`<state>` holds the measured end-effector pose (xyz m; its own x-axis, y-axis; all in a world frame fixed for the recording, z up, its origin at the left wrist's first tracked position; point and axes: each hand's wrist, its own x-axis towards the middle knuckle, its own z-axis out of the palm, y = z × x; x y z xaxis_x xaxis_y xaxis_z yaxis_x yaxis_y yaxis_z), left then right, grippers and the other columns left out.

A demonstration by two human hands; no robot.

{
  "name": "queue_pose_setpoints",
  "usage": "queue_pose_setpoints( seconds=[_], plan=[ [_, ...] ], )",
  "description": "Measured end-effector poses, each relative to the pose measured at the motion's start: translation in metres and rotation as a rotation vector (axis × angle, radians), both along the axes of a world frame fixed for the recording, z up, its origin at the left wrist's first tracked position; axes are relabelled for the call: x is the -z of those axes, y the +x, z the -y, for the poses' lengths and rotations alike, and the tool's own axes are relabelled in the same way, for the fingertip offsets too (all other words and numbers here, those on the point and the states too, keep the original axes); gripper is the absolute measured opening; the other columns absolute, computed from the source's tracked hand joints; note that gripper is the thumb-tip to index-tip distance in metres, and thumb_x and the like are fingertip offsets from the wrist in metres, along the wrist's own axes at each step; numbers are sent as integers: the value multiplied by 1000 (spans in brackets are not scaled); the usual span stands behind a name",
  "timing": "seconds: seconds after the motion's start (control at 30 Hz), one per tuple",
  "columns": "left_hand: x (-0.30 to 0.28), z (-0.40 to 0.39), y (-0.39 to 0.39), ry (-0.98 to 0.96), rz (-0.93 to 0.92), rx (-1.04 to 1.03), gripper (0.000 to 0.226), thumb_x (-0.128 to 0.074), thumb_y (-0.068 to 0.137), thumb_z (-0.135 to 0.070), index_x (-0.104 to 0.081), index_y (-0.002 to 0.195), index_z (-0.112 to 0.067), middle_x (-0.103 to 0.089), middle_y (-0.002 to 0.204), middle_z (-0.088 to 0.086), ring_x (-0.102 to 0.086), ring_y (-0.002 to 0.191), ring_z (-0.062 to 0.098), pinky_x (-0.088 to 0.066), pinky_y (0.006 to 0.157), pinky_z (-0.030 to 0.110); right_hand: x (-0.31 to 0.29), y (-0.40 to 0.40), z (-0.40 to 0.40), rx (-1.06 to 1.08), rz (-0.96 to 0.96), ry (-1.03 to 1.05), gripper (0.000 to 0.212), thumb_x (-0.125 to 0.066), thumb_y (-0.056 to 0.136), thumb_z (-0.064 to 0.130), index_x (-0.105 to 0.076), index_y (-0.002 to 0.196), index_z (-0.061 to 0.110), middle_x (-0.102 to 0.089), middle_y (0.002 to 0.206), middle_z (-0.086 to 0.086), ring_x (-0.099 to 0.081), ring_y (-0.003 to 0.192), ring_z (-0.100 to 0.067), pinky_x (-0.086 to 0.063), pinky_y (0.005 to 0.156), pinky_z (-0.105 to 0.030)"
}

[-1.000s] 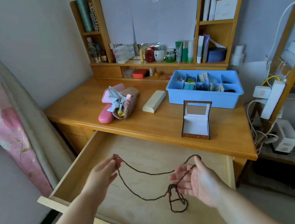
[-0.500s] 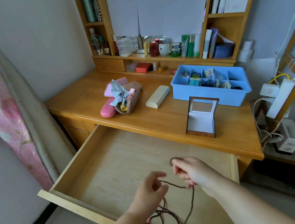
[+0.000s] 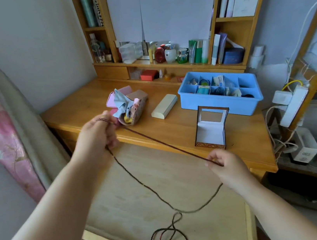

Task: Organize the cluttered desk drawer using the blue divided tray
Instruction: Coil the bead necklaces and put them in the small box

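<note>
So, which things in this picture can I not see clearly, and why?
- Beaded cord, head view: its red end at the bottom edge is cut off.
- Left hand: seen from the back and blurred, so the fingers' hold on the cord is unclear.
- Blue divided tray: the contents are too small to name, and the near wall hides part.
- Open drawer: both arms cover part of its floor.
- Small open box: the inside is only partly visible.
</note>
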<state>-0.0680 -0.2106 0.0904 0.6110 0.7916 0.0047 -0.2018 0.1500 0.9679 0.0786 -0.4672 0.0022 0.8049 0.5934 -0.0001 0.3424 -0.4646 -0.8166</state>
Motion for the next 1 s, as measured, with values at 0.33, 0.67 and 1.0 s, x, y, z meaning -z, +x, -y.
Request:
queue_pose_setpoints(
  seconds=[0.33,0.67,1.0],
  plan=[
    [59,-63,-59,30,-592,0,17,-58,92,-20,-63,78,-12,-30,39,-7,-27,30,8,-36,39,16,37,10,16,397,-1070,762,24,-51,95,15,-48,72,9,-48,64,-6,-62,78,-27,-46,91,-41],
    [81,-3,-47,437,-716,311,23,-57,92,-26,-71,75,-21,-47,52,-6,-42,47,11,-41,51,26,12,14,4,245,-1019,785,29,-45,97,24,-65,84,8,-57,59,-2,-54,60,-18,-45,67,-32],
    [38,95,32,681,-485,545,25,-52,96,-22,-67,77,-17,-46,53,-11,-38,44,5,-37,46,19,5,-14,-12,-265,-909,418,31,-53,92,33,-71,81,10,-53,59,-5,-57,56,-20,-50,62,-33]
  ],
)
